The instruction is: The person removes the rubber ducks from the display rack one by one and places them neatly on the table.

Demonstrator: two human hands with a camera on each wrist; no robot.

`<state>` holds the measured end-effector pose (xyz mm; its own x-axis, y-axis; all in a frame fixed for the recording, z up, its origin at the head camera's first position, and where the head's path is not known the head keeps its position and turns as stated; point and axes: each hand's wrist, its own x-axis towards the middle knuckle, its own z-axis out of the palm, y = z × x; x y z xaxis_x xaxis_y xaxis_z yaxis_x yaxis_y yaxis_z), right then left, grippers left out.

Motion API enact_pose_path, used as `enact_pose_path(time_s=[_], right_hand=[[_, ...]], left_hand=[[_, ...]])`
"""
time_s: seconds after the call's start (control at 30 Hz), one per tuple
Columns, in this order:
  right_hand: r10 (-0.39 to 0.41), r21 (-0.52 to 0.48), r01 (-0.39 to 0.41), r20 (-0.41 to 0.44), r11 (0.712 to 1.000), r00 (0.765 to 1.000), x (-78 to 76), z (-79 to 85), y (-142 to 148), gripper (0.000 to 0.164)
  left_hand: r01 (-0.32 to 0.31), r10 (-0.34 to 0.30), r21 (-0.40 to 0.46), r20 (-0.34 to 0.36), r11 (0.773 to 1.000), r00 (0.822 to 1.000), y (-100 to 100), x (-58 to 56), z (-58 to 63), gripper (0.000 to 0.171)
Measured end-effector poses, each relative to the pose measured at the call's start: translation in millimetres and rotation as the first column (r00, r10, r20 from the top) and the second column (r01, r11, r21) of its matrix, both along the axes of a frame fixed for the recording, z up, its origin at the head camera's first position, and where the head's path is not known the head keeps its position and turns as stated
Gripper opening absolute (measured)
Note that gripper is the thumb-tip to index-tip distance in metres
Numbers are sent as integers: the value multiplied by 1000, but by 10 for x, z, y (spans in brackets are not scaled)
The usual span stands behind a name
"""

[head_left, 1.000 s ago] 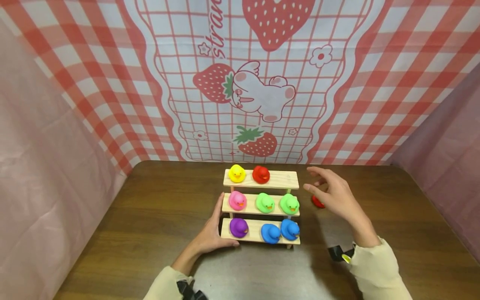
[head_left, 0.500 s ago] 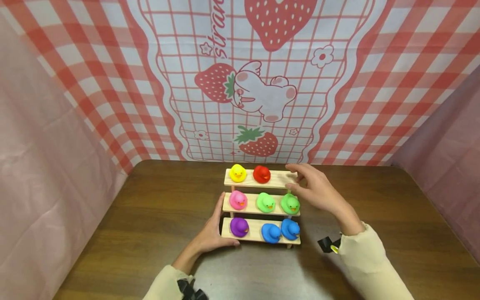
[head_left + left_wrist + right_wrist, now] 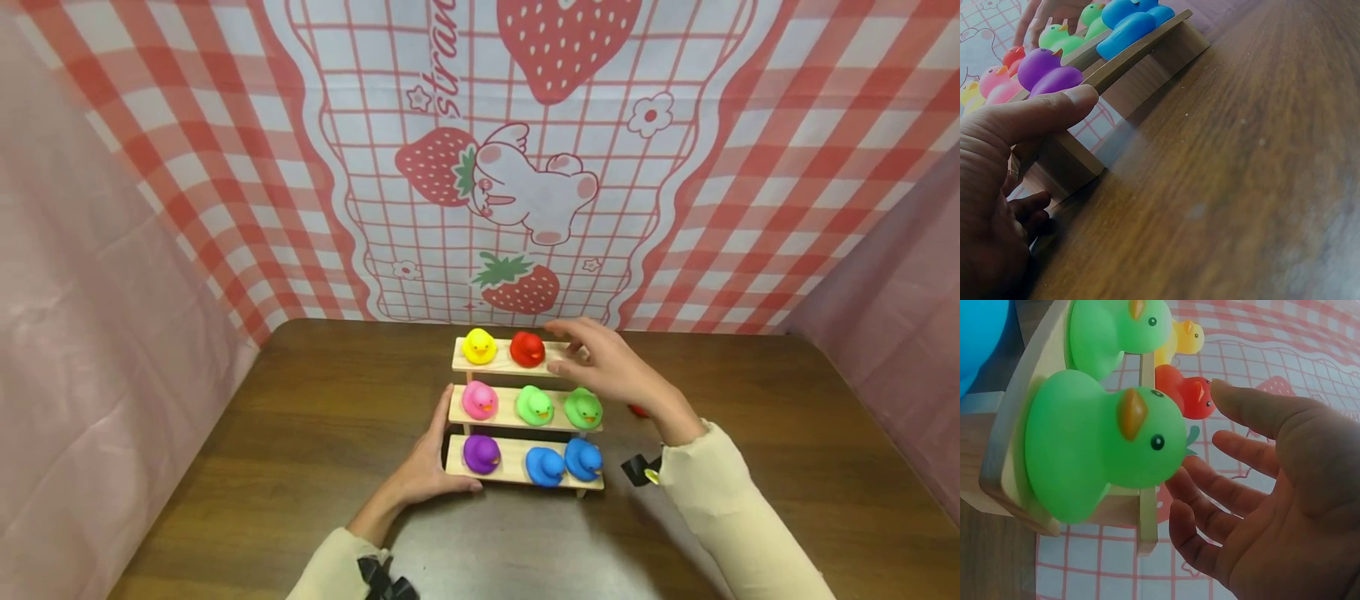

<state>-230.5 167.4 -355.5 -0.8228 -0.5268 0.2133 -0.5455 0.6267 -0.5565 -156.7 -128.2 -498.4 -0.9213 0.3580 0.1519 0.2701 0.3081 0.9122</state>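
A three-tier wooden display stand [image 3: 510, 460] holds rubber ducks on the table. Its left end is gripped by my left hand [image 3: 426, 468], the thumb along the lower shelf's front edge beside the purple duck [image 3: 482, 455]. My right hand [image 3: 609, 364] hovers over the right end of the top shelf, fingers loosely bent and holding nothing. Its fingertips are just right of the red duck [image 3: 527, 349]; the yellow duck [image 3: 479, 347] sits further left. On the middle shelf are a pink duck [image 3: 480, 401] and two green ducks [image 3: 1088, 447]. Two blue ducks [image 3: 545, 467] stand at the lower right.
Another red object [image 3: 638, 410] lies on the brown table [image 3: 315, 417] right of the stand, mostly hidden by the right forearm. A checked strawberry cloth [image 3: 525, 192] hangs behind the table, with pink drapes [image 3: 97, 333] at the sides.
My right hand has moved left from beside the stand to over the top shelf, near the red duck. The left hand keeps its grip; the ducks stay in place.
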Motion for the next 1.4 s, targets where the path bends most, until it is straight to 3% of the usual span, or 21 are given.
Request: enact_pose_path(time_s=[0.37, 0.53, 0.93, 1.4], right_hand=[[51, -18, -51, 32, 999, 998, -94, -38, -72, 55], [51, -5, -51, 43, 999, 998, -122, -47, -108, 54], [44, 15, -45, 52, 999, 998, -161, -39, -168, 46], [39, 41, -41, 54, 998, 998, -205, -47, -219, 43]], left_hand=[[10, -10, 11, -1, 1000, 1000, -3, -7, 3, 143], [6, -6, 4, 28, 1000, 1000, 1, -1, 5, 142], [7, -7, 0, -13, 1000, 1000, 0, 1, 3, 143], [12, -12, 5, 3, 1000, 1000, -6, -2, 21, 143]])
